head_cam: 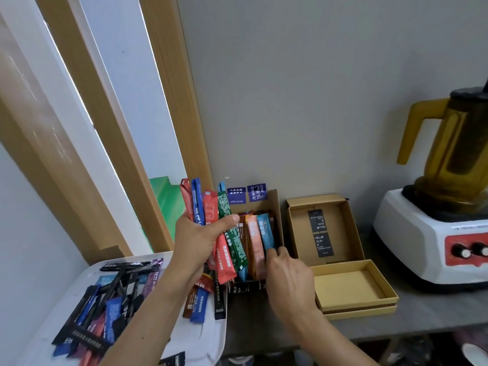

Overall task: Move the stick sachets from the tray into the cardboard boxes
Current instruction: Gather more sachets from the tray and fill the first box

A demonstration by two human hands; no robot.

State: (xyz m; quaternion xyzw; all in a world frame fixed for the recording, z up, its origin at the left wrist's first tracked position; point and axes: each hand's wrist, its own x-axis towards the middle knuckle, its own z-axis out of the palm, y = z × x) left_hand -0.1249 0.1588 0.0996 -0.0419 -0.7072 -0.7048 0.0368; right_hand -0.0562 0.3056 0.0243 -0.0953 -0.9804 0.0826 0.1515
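Two boxes [276, 204] open; left hand [200, 240] grips five sachets [225, 211], right hand [287, 276] pinches one

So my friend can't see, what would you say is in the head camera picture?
A person's left hand grips a fan of colourful stick sachets while the right hand holds a blue sachet in a cardboard box. More sachets lie on a white tray at left; a second open box sits at right.

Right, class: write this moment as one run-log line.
left hand: grips sachet bundle | right hand: holds blue sachet in cardboard box | tray: holds loose sachets | status: packing under way
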